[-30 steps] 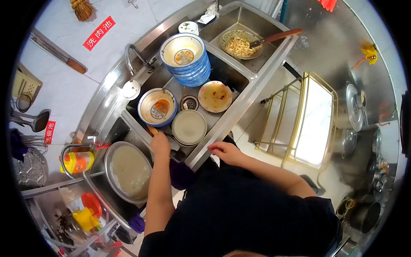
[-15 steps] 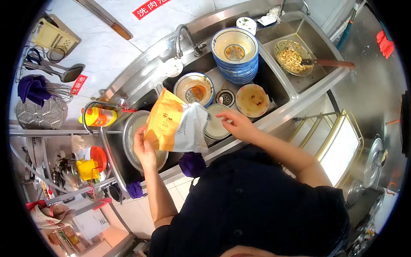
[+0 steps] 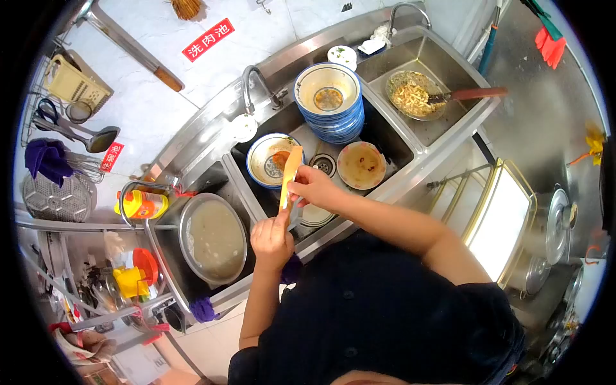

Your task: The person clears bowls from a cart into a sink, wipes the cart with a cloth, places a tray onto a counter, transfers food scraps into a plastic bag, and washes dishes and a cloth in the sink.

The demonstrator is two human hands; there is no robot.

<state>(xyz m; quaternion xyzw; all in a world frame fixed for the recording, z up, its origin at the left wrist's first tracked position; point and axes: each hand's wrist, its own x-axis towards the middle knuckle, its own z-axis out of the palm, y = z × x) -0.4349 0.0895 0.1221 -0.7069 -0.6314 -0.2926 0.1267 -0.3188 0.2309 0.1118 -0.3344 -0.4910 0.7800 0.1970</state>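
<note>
A white tiled wall [image 3: 147,77] stands behind a row of steel sinks [image 3: 420,146], and a tall stack of blue-sided bowls [image 3: 332,122] rises from the middle one. Far left of the stack is a yellow bottle [image 3: 142,205]; nearer, but lower, a metal basin [image 3: 185,237] holds cloudy liquid. Just left of the stack sits a stained bowl [image 3: 260,162].

Below and left of the stack, an orange packet [image 3: 290,176] is held up nearly edge-on. The left hand [image 3: 271,242] is curled around its lower end; the right hand [image 3: 316,190] pinches its side between thumb and fingers. Half a second ago the left hand alone held it, broad printed face showing, with the right hand apart from it. Now both hands are engaged with the packet, so it looks to be the work of the moment, with the dishes left alone.

Below the stack, a plate [image 3: 316,217] is partly covered by the right hand; below and right lies a stained dish [image 3: 361,165]. Farther right is yellowish food [image 3: 410,96] with a wooden-handled utensil [image 3: 475,94].
</note>
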